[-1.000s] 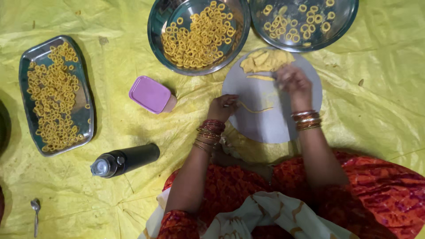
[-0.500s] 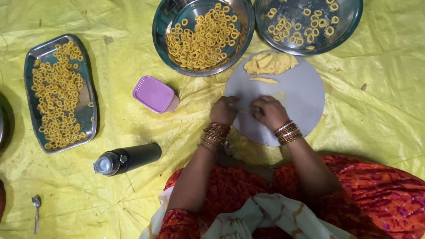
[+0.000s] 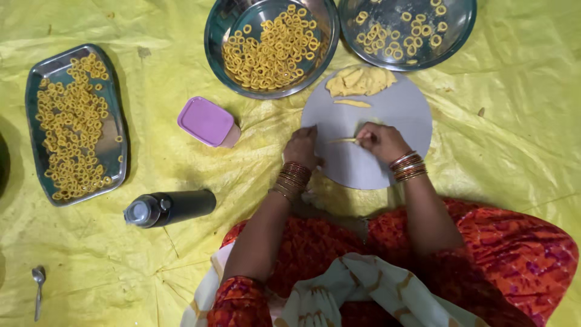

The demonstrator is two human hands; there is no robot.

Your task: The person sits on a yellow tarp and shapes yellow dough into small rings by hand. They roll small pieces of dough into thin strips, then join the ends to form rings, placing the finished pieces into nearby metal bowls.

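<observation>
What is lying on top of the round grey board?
On the round grey board lie a dough pile, a small strip, and a thin rope between both hands. Anything beneath the hands is hidden.

**2 hands close together, fingers curled**

Both forearms reach up from the lap toward 12 o'clock, converging slightly. The left hand [image 3: 301, 147] lies knuckles up, its fingers bent and pointing toward 1 o'clock, the back of the hand facing the camera. The right hand [image 3: 381, 142] sits at 3 o'clock from the left, near it but apart, loosely fisted, with its fingertips pinched and aimed toward 9 o'clock. Each wrist carries a stack of bangles. The left elbow is bent at 7 o'clock, the right forearm runs down toward 5 o'clock.
</observation>
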